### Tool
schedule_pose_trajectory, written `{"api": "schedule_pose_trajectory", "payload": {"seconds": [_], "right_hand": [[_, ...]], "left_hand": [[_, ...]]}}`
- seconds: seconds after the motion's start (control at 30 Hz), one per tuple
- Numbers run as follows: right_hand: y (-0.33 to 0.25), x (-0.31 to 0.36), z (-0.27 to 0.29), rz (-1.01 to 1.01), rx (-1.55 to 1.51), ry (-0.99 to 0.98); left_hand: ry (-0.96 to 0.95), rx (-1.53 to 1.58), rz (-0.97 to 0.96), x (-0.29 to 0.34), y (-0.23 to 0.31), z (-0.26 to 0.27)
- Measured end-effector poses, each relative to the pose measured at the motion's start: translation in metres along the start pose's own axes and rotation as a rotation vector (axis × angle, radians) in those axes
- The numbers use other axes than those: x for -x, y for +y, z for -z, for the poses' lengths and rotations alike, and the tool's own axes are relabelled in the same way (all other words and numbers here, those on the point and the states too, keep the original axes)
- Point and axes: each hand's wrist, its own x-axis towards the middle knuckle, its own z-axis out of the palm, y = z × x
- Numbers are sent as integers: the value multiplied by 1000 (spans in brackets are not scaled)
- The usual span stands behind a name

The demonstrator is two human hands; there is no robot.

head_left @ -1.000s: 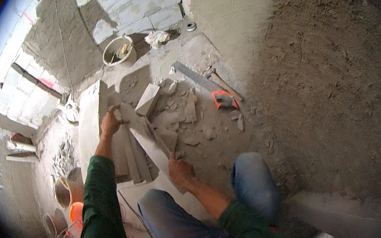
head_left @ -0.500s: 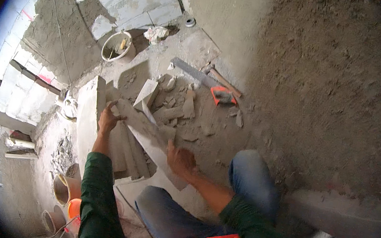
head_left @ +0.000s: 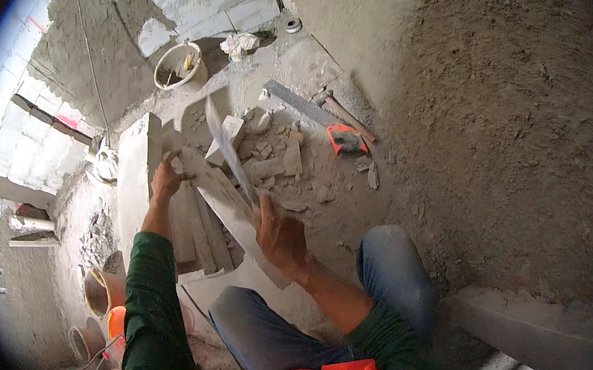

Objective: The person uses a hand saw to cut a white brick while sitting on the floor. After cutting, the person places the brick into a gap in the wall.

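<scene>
My right hand (head_left: 280, 239) is wrapped round the handle of a long-bladed tool (head_left: 229, 148). Its blade points up and left, smeared by motion, so its exact kind is unclear. Below the blade lies a long, pale grey slab (head_left: 233, 210), tilted across the work spot. At the slab's upper left end my left hand (head_left: 166, 177) grips its edge, thumb and fingers closed on it. Several thin slabs (head_left: 203, 236) lie under and beside it. A taller pale block (head_left: 136, 164) stands just left of my left hand.
Broken pieces (head_left: 269, 163) litter the floor ahead. Beyond them lie a hand saw (head_left: 300, 103) with an orange handle and a hammer (head_left: 350, 117). A bucket (head_left: 161, 77) stands near the block wall. More buckets (head_left: 98, 294) are at the lower left, by my left arm.
The tool's blade has swung upward, away from the slab, as my right hand rose and tilted. My left hand stays at the slab's end.
</scene>
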Motion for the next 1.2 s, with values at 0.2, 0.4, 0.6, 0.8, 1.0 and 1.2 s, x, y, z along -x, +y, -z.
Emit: {"api": "schedule_pose_trajectory", "payload": {"seconds": [0.2,0.4,0.6,0.8,1.0,1.2], "right_hand": [[-3,19,-10,-154,1,-293],[6,11,-8,-100,97,-191],[-7,34,5,-182,84,-263],[-1,47,12,-105,179,-278],[2,43,13,-159,-52,-29],[11,51,30,-95,202,-328]], "left_hand": [[-21,6,19,0,9,3],[-59,-18,46,3,8,10],[-36,-11,42,1,1,1],[-31,-97,58,-1,4,3],[-43,-12,44,3,3,2],[-8,-34,29,1,12,5]]}}
